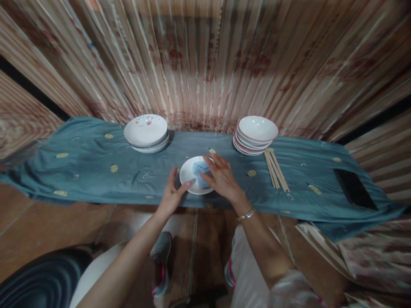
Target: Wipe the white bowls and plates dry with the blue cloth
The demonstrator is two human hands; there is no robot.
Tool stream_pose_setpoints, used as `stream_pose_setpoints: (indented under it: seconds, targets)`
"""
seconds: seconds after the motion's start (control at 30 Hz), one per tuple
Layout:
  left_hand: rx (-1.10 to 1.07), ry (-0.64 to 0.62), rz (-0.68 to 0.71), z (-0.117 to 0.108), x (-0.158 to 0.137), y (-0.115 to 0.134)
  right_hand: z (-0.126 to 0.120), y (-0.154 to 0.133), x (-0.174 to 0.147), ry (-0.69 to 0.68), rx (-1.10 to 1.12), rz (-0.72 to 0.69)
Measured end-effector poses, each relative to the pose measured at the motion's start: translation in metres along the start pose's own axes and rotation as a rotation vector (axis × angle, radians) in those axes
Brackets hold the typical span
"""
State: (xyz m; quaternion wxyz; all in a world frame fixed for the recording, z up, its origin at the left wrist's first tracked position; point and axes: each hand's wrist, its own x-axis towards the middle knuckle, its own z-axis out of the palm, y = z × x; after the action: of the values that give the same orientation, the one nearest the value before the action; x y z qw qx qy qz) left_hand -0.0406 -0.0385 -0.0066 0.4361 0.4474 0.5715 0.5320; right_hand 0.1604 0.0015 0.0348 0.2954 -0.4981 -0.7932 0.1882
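Note:
A small white plate (183, 174) is held over the front middle of the covered table. My left hand (173, 192) grips its left side, thumb over the rim and the other fingers around the outside. Inside the plate lies a pale blue piece (196, 169) that looks like a thin cloth, with darker creases. My right hand (224, 177) reaches over the plate's right side, its thumb and fingers bent onto the blue piece. Part of the plate's right rim is hidden under that hand. A bracelet (245, 214) circles my right wrist.
Stacked white plates (146, 132), the top one flower-printed, stand at the back left. Red-rimmed bowls (257, 132) are stacked at the back right, near several wooden chopsticks (276, 171). A black phone (355, 188) lies far right on the green tablecloth (93, 171). A pleated curtain (199, 64) hangs behind.

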Motion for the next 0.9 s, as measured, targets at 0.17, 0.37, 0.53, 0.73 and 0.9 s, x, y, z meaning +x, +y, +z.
stream_pose_setpoints:
  seconds: [0.17, 0.37, 0.53, 0.73, 0.9]
  targets:
    - [-0.429, -0.008, -0.312, 0.001, 0.001, 0.003, 0.002, -0.002, -0.002, -0.179, 0.098, -0.078]
    - [-0.503, -0.117, -0.431, 0.01, -0.007, 0.014, 0.022, 0.014, -0.002, -0.186, 0.206, 0.034]
    - [-0.526, -0.172, -0.349, 0.014, -0.01, 0.014, 0.012, 0.01, -0.004, -0.329, 0.141, -0.02]
    - [-0.501, -0.285, -0.372, 0.019, -0.014, 0.018, 0.01, 0.005, -0.012, -0.263, 0.344, -0.016]
    - [-0.451, -0.306, -0.379, 0.025, -0.016, 0.024, 0.023, 0.014, -0.014, -0.021, 0.628, 0.027]
